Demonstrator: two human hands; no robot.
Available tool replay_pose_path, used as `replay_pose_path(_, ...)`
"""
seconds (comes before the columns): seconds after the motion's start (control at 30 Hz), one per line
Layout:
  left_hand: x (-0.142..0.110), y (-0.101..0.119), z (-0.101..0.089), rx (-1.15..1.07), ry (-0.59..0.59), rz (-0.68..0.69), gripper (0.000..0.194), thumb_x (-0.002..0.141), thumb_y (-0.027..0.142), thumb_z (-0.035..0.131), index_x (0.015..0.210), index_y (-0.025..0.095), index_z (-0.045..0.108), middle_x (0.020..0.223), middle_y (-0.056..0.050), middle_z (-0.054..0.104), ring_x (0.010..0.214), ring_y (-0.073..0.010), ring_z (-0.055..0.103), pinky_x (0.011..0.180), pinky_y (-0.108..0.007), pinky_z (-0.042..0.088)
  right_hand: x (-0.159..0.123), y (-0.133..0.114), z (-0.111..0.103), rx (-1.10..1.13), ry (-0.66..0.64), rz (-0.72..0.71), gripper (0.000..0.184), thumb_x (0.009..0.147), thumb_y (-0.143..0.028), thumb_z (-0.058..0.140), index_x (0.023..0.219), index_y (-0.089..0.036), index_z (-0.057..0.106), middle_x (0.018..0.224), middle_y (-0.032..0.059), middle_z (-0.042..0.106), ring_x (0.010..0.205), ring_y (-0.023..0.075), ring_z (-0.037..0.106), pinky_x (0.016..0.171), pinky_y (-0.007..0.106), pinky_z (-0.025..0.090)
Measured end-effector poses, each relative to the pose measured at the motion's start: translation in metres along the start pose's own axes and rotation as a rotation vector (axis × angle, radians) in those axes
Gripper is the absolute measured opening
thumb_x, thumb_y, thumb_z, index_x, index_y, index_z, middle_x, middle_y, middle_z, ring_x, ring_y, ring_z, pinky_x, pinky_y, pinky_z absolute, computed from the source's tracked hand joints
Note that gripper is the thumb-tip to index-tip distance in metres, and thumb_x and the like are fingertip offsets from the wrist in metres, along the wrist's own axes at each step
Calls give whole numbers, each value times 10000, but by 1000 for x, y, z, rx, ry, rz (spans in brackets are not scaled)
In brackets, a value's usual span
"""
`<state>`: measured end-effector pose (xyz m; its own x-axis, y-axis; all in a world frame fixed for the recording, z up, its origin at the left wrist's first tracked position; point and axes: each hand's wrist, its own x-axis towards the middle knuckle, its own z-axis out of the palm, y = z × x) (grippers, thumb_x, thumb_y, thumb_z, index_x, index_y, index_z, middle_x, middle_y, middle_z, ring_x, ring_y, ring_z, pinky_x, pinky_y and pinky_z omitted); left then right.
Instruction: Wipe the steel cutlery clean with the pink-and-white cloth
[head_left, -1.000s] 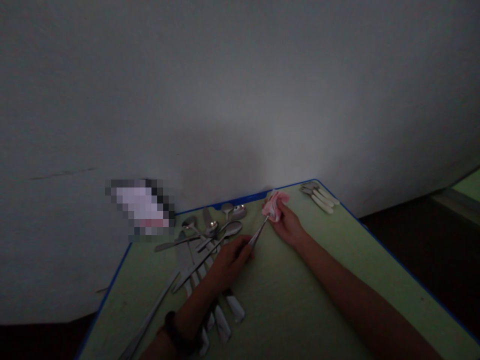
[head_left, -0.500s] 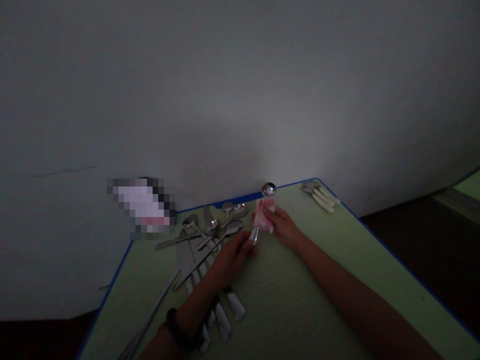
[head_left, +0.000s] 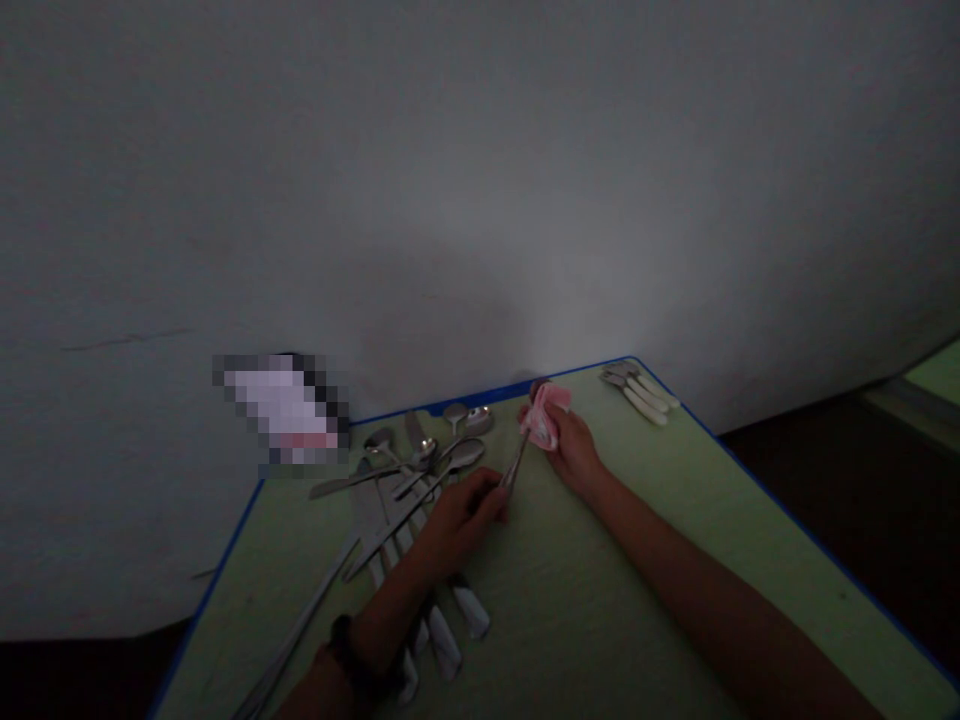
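My left hand is closed on the handle end of a metal spoon, which points up and away over the table. A folded pink-and-white cloth is gripped in my right hand and wraps the spoon's upper part. The cloth and fingers mostly hide the bowl; only a dark bit of it shows at the top. Just left of and under my left forearm lies a loose pile of metal cutlery, including a large spoon and several broad-handled pieces.
Several white-handled pieces of cutlery lie together at the far right corner of the pale green, blue-edged table. A pixelated object stands at the far left corner. A grey wall rises behind the table.
My right hand has moved the cloth up the spoon onto its bowl, which was bare before. The spoon has turned in my left hand, which stays in about the same place.
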<state>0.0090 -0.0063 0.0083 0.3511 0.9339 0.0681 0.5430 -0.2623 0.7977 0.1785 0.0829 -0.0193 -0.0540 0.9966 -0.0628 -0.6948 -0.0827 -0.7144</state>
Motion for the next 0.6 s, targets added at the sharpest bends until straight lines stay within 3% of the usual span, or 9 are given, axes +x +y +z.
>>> replay_pose_path(0.17,1,1,-1,41,84,-16,363,917,361,339,699,172,561,639,13,556,597,-124,503,607,-229,374,1,2,-5,-1,10,21,191,724,-249,584,886,-157,624,771,32,697,728,151,647,715,266,495)
replay_pose_path(0.6,1,3,1,23,34,1,355,917,349,355,671,169,535,617,21,538,589,-119,507,605,-225,368,-2,-2,-1,-6,47,44,162,723,-229,564,838,-134,629,702,34,692,624,135,632,629,238,504)
